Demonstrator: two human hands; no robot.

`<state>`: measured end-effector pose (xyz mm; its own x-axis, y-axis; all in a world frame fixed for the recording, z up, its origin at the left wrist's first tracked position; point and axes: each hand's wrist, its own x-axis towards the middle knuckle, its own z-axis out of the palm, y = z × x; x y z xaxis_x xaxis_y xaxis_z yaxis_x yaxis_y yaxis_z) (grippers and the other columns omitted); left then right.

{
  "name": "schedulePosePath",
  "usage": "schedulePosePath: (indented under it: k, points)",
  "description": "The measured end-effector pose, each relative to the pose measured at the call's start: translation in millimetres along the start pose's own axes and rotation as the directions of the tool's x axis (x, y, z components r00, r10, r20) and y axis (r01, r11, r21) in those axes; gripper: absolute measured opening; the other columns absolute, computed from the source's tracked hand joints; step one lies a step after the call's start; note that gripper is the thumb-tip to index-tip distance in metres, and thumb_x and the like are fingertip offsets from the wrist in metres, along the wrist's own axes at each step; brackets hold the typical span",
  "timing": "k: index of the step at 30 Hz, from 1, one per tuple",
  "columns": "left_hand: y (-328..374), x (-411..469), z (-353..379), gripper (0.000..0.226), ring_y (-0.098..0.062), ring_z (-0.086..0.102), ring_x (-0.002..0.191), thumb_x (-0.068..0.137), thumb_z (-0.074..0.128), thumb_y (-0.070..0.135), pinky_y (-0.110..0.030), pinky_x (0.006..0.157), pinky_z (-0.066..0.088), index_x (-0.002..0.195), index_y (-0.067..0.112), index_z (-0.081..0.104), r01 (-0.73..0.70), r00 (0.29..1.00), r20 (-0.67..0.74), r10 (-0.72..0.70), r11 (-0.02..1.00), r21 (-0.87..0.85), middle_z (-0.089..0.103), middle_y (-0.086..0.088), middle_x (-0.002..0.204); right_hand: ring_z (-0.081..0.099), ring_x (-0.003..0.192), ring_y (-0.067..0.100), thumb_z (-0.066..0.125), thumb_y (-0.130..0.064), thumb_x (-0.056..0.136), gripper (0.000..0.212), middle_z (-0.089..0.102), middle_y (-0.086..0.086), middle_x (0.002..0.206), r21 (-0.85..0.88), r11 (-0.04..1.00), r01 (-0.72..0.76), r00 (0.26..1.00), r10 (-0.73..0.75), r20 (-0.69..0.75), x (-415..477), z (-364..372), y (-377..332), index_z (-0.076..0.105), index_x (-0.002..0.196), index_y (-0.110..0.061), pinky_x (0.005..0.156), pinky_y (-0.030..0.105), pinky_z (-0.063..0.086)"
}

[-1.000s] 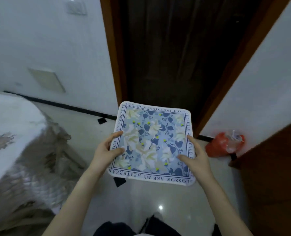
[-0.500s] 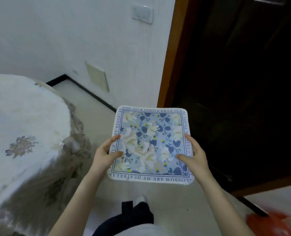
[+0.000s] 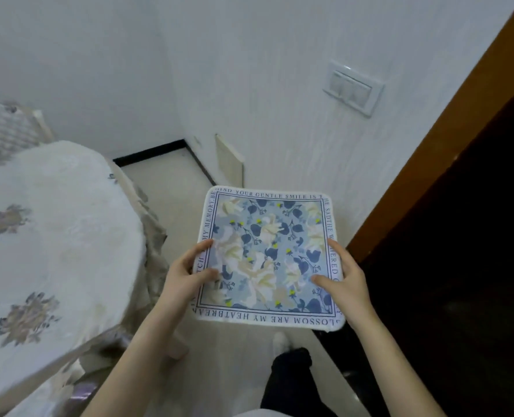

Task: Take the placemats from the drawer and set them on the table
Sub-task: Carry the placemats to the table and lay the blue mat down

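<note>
A square blue floral placemat [image 3: 267, 254] with a white lettered border is held flat in front of me, above the floor. My left hand [image 3: 186, 272] grips its left edge, thumb on top. Its right edge is gripped by my right hand [image 3: 344, 275] in the same way. Whether more mats lie stacked under it cannot be told. The table [image 3: 54, 236], covered with a white cloth with brown flower motifs, stands to the left of the placemat, a short gap away.
A white wall with a light switch [image 3: 353, 87] is ahead. On the right a brown door frame [image 3: 430, 145] borders a dark doorway. A chair back [image 3: 6, 130] shows behind the table. My leg and shoe [image 3: 283, 350] are on the pale tiled floor.
The view has swung left: the doorway slid to the right and the table now fills the left side. The red bag has left the view. Both hands keep the same hold on the placemat.
</note>
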<state>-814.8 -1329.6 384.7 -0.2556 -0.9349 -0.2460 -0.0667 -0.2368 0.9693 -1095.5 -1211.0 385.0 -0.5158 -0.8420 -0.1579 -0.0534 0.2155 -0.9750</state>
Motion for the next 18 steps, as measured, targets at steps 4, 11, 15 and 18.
schedulePosePath:
  k: [4, 11, 15, 18]
  points:
    - [17.9, 58.7, -3.1, 0.058, -0.018, 0.07, 0.101, 0.071, 0.078, 0.002, -0.039, 0.086, 0.058, 0.116, 0.036, 0.066, 0.02, 0.985, -0.173, -0.021, 1.0, -0.005, 0.07, 0.004, 0.117, 0.068, 0.097, -0.002, 0.074, 0.014, 0.073, 0.079, 0.064, -0.004, 0.126, -0.027, 1.0, 0.013, 0.984, -0.008, 0.177, 107.2, 29.7, -18.2, 0.051, 0.138, -0.024, 0.076, 0.022, 0.057]
    - [62.7, 125.2, -36.7, 0.056, -0.016, 0.071, 0.098, 0.08, 0.07, -0.006, -0.032, 0.075, 0.061, 0.123, 0.029, 0.064, -0.03, 0.864, -0.503, -0.012, 0.997, -0.075, 0.069, 0.001, 0.119, 0.073, 0.093, 0.015, 0.076, 0.01, 0.075, 0.078, 0.068, 0.0, 0.118, -0.044, 0.996, 0.081, 0.865, -0.049, 0.499, 259.5, 126.1, -81.8, 0.051, 0.137, -0.031, 0.073, 0.041, 0.062]
    - [54.8, 150.8, -67.6, 0.054, -0.021, 0.07, 0.101, 0.081, 0.071, -0.004, -0.043, 0.079, 0.06, 0.119, 0.033, 0.066, -0.039, 0.766, -0.638, -0.078, 0.985, -0.167, 0.068, 0.001, 0.122, 0.072, 0.092, 0.014, 0.076, 0.008, 0.075, 0.079, 0.065, 0.001, 0.124, -0.071, 0.989, 0.131, 0.763, -0.054, 0.644, 314.9, 200.3, -90.0, 0.05, 0.136, -0.035, 0.07, 0.035, 0.062]
    - [37.6, 174.3, -98.7, 0.055, -0.017, 0.069, 0.102, 0.079, 0.071, -0.005, -0.037, 0.078, 0.06, 0.113, 0.038, 0.067, -0.009, 0.695, -0.708, -0.122, 0.984, -0.179, 0.066, 0.0, 0.125, 0.071, 0.097, 0.015, 0.077, 0.005, 0.076, 0.078, 0.062, 0.0, 0.13, -0.113, 0.983, 0.145, 0.682, -0.017, 0.731, 347.1, 260.2, -81.4, 0.051, 0.129, -0.045, 0.074, 0.04, 0.062]
